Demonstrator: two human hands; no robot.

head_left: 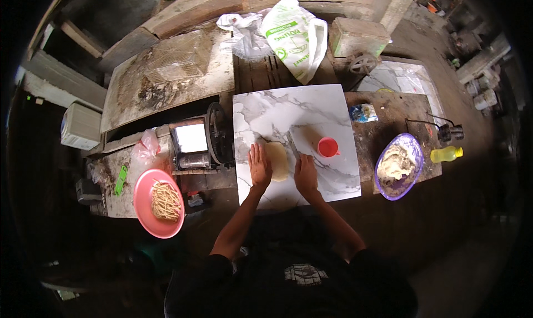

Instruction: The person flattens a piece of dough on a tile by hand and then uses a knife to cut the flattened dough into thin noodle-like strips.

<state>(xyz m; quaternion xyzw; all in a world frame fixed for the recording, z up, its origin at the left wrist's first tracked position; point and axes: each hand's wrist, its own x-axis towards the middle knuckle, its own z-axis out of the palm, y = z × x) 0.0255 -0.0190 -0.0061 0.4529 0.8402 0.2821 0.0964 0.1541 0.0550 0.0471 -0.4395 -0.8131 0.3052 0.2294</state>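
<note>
Black shirt (pixel 333 284) closest to us, and beyond it the left hand (pixel 259 168) lies open, fingers extended, at the left edge of a pale dough slab (pixel 278 162) on the marbled board (pixel 261 109), while the right hand (pixel 306 177) grips a knife (pixel 292 144) just right of it; right again, a red cup (pixel 327 147), contents unclear; off left, a pink basin (pixel 142 194) holds thin strips (pixel 166 200); off right, a purple basin (pixel 411 180) holds lumpy dough (pixel 397 163)

Dough slab (pixel 278 162): pale yellow, flat, oblong, lying near-to-far on white marbled board (pixel 322 104). Knife (pixel 293 144): grey blade pointing far and slightly left, just right of slab.
</note>
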